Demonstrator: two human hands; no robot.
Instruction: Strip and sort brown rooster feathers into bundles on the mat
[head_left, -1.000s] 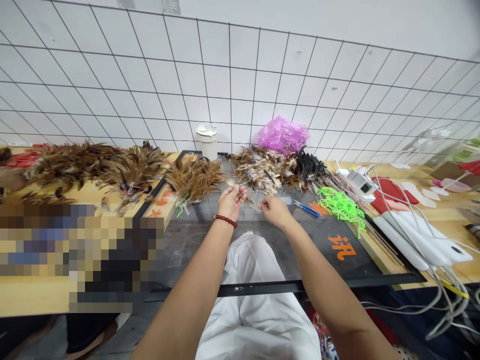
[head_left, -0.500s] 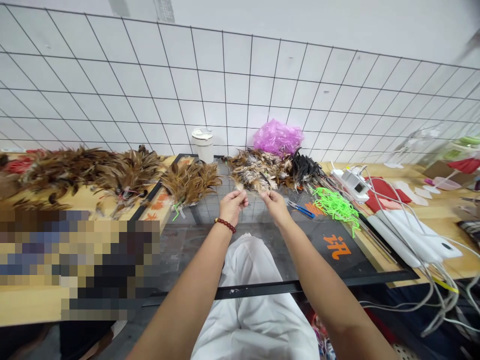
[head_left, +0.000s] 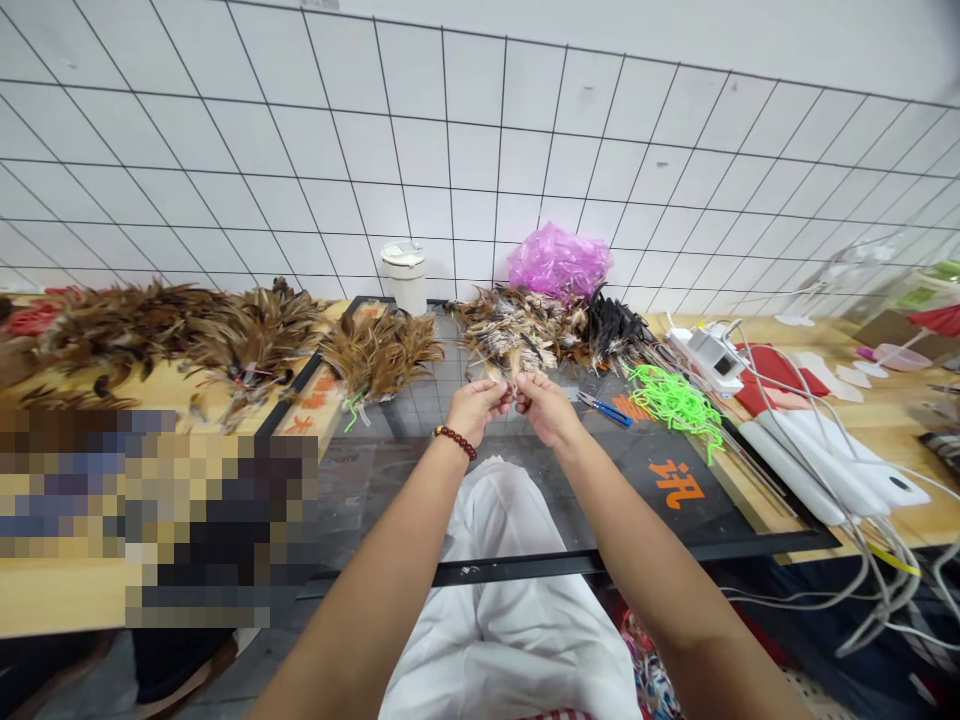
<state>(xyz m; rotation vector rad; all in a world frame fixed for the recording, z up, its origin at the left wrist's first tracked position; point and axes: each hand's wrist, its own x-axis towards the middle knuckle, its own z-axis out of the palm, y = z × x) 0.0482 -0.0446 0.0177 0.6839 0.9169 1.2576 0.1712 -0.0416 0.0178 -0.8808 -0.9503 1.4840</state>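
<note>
My left hand (head_left: 477,408), with a red bead bracelet on its wrist, and my right hand (head_left: 546,408) meet fingertip to fingertip above the glass table top (head_left: 390,490). Both pinch small speckled feathers (head_left: 511,378) between them. Just beyond my fingers lies a heap of speckled brown and white feathers (head_left: 510,330). A bunch of golden brown feathers (head_left: 382,352) lies to the left of my left hand. Blue-handled scissors (head_left: 606,408) rest on the glass right of my right hand.
A white cup (head_left: 405,276) and a pink plastic bag (head_left: 559,262) stand by the wire grid wall. Black feathers (head_left: 619,328), green cords (head_left: 675,402), a white device (head_left: 716,355) with cables and white foam pieces (head_left: 817,462) fill the right. Long brown feathers (head_left: 165,330) cover the left bench.
My hands have drawn together, from a gap between them to touching fingertips. They also moved a little further from me, towards the speckled heap.
</note>
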